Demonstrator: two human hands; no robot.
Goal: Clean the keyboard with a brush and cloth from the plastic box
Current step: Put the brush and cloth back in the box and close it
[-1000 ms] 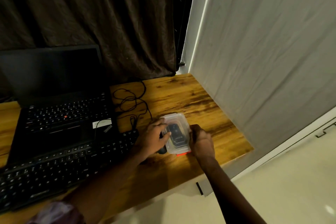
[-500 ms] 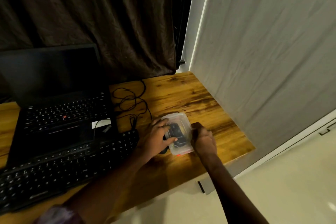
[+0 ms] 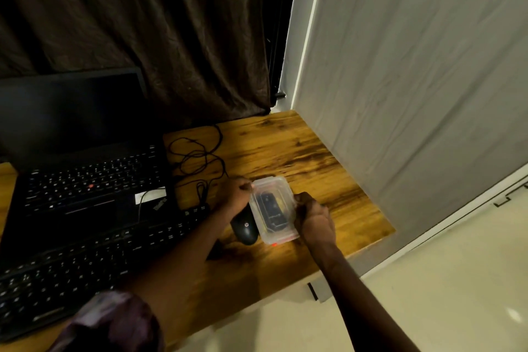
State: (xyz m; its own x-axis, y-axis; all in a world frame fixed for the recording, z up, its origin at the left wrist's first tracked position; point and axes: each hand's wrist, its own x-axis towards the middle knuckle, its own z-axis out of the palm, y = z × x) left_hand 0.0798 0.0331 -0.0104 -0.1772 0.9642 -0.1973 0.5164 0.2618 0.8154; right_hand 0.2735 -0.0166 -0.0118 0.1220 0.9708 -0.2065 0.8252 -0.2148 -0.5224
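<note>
One mouse (image 3: 244, 228) beside plastic box (image 3: 275, 208)

Dim warm light, deep shadows, wide-angle edge distortion

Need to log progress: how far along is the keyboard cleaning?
Barely started. Done: nothing visible; the keyboard lies untouched. In hand: left hand and right hand grip the plastic box by its edges beside the mouse, its lid apparently on, dark contents showing through. Left: open it, take out brush and cloth, clean the keys.
</note>
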